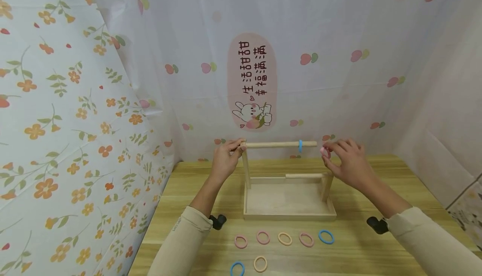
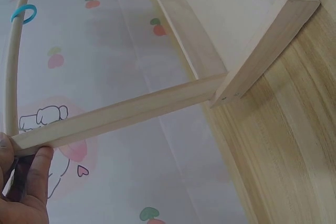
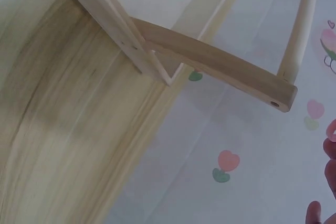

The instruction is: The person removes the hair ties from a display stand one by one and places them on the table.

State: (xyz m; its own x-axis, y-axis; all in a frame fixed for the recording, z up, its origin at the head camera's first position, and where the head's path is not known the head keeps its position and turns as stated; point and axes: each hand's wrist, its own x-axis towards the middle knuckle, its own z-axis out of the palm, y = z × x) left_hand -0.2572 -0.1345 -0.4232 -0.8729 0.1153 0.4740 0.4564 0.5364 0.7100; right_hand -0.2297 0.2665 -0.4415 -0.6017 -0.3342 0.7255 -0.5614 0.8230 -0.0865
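A pale wooden rack (image 1: 290, 216) with a tray base stands on the table. From its left post (image 2: 131, 111), a long upper rod (image 1: 273, 144) reaches right to a free end. My left hand (image 1: 226, 159) grips the top of that post where the rod joins it. Near the free end, a blue ring (image 1: 300, 145) hangs around the rod. My right hand (image 1: 350, 163) pinches a pink ring (image 1: 324, 152) between thumb and fingers, just right of the rod's end. Below it is the shorter right post (image 3: 220, 66), carrying a lower rod (image 1: 305, 176) that points left.
Several loose rings lie on the table in front of the rack, among them a blue ring (image 1: 326, 236), a yellow ring (image 1: 285, 238) and a pink ring (image 1: 241, 241). A patterned cloth (image 1: 211, 113) hangs behind the table. Small black objects (image 1: 378, 225) sit beneath both forearms.
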